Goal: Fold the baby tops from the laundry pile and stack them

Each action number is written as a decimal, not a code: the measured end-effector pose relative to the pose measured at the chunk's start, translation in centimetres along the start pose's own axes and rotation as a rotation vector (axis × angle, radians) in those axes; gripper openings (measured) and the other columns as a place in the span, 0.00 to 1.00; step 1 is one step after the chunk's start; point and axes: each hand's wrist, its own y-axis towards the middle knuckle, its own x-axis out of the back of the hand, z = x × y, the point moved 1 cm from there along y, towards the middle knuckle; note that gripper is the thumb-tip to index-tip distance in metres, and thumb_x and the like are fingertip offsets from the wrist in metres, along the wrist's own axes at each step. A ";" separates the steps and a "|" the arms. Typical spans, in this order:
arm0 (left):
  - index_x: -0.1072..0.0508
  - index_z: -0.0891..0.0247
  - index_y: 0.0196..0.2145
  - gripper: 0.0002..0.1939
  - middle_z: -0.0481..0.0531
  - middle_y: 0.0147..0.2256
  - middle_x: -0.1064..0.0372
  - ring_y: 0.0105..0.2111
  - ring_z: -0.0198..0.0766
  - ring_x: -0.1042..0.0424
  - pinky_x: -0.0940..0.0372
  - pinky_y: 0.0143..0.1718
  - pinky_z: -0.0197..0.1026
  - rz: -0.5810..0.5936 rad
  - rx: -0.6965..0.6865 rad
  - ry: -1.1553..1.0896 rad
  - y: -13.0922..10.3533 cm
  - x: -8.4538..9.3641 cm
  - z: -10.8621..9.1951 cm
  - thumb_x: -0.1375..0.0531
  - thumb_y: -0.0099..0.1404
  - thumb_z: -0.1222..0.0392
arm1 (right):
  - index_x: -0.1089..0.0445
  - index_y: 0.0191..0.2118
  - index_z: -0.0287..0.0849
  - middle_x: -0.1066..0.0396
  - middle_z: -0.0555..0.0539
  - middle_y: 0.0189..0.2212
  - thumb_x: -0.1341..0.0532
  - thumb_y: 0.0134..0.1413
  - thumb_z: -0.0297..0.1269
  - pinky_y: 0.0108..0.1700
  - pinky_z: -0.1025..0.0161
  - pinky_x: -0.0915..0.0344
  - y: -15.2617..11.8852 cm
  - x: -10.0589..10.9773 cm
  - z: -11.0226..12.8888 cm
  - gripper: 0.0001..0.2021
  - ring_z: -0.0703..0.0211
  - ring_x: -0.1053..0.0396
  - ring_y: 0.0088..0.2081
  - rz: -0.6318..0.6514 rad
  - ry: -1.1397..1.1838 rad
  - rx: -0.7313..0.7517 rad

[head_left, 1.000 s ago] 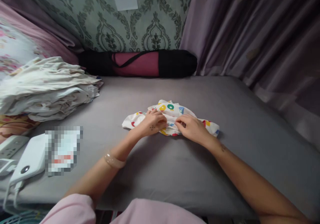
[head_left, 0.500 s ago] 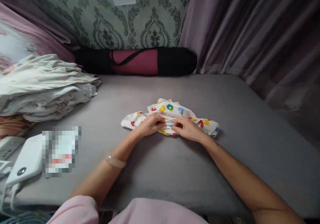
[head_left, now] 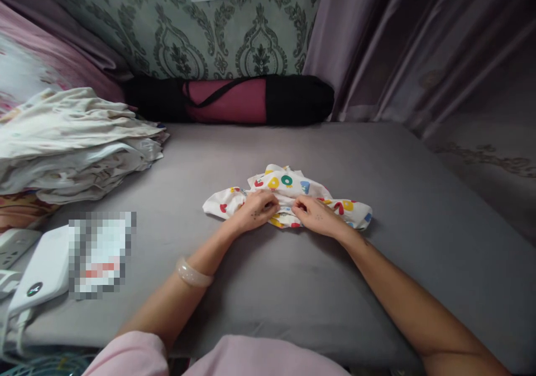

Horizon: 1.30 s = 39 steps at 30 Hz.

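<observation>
A crumpled white garment [head_left: 310,187] with red, yellow, green and blue prints lies on the grey surface, at the middle of the head view. My left hand [head_left: 256,210] pinches its near part left of centre, fingers closed on the cloth. Just to the right, my right hand [head_left: 315,215] also has its fingertips closed on the cloth. A small gap separates the two hands. Parts of the garment stick out to the left and right beyond my hands. The fingertips are partly hidden in the folds.
A pile of light-coloured clothes [head_left: 79,141] is at the left. Nearer are a white power bank [head_left: 44,267] with a cable, a power strip [head_left: 17,244] and a blurred packet [head_left: 104,256]. A black and maroon bag [head_left: 234,101] lies along the patterned wall.
My right hand has shifted slightly, its fingers now more tucked together on the cloth. The garment's right end reaches a little farther right. My left hand has barely moved.
</observation>
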 end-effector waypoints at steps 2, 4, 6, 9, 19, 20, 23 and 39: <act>0.29 0.65 0.32 0.08 0.51 0.29 0.32 0.30 0.35 0.36 0.42 0.34 0.37 0.011 0.000 -0.024 -0.1 0.0 0.1 0.46 0.66 0.60 | 0.34 0.32 0.42 0.32 0.51 0.30 0.47 0.58 0.38 0.32 0.66 0.47 -0.2 0.0 -0.1 0.08 0.62 0.37 0.32 0.007 -0.009 0.016; 0.29 0.65 0.34 0.07 0.51 0.31 0.32 0.32 0.35 0.36 0.41 0.35 0.37 0.023 -0.004 -0.042 -0.1 0.1 0.1 0.46 0.66 0.61 | 0.34 0.34 0.42 0.31 0.50 0.32 0.48 0.59 0.37 0.34 0.65 0.46 -0.4 0.1 -0.1 0.08 0.61 0.37 0.34 0.016 -0.016 0.032; 0.30 0.64 0.35 0.07 0.52 0.32 0.31 0.33 0.36 0.36 0.40 0.37 0.38 0.034 -0.017 -0.038 -0.3 0.2 0.0 0.47 0.65 0.63 | 0.34 0.35 0.42 0.31 0.49 0.33 0.48 0.59 0.35 0.35 0.65 0.45 -0.7 0.3 0.0 0.07 0.60 0.36 0.35 0.027 -0.024 0.041; 0.30 0.63 0.36 0.07 0.52 0.35 0.32 0.37 0.38 0.35 0.41 0.42 0.41 0.056 -0.045 -0.012 -0.5 0.3 0.0 0.48 0.66 0.64 | 0.34 0.36 0.43 0.31 0.48 0.35 0.48 0.60 0.35 0.39 0.63 0.43 -1.2 0.7 0.3 0.07 0.58 0.35 0.38 0.049 -0.035 0.083; 0.30 0.61 0.39 0.08 0.54 0.38 0.33 0.41 0.41 0.37 0.42 0.45 0.43 0.110 -0.072 -0.029 -0.8 0.4 0.4 0.49 0.69 0.61 | 0.34 0.37 0.44 0.32 0.47 0.38 0.48 0.64 0.36 0.47 0.60 0.41 -1.6 1.3 0.1 0.07 0.57 0.35 0.42 0.116 -0.016 0.187; 0.30 0.62 0.38 0.08 0.53 0.37 0.33 0.41 0.41 0.37 0.42 0.45 0.43 0.112 -0.071 -0.033 -0.7 0.4 0.4 0.49 0.68 0.61 | 0.35 0.36 0.44 0.32 0.47 0.37 0.48 0.64 0.36 0.47 0.60 0.41 -1.6 1.3 0.1 0.07 0.58 0.36 0.42 0.114 -0.015 0.185; 0.30 0.62 0.36 0.08 0.53 0.36 0.33 0.39 0.41 0.37 0.42 0.44 0.43 0.113 -0.064 -0.042 -0.6 0.5 0.2 0.48 0.68 0.61 | 0.37 0.36 0.44 0.33 0.48 0.37 0.49 0.64 0.35 0.45 0.60 0.41 -1.7 1.2 0.1 0.07 0.58 0.36 0.41 0.098 -0.026 0.185; 0.31 0.64 0.33 0.04 0.50 0.32 0.34 0.33 0.36 0.37 0.41 0.36 0.38 0.051 0.017 -0.143 -0.5 0.3 -0.1 0.46 0.62 0.65 | 0.34 0.33 0.42 0.32 0.51 0.31 0.44 0.56 0.35 0.34 0.65 0.44 -1.4 0.4 -0.1 0.04 0.62 0.36 0.33 0.028 0.012 0.039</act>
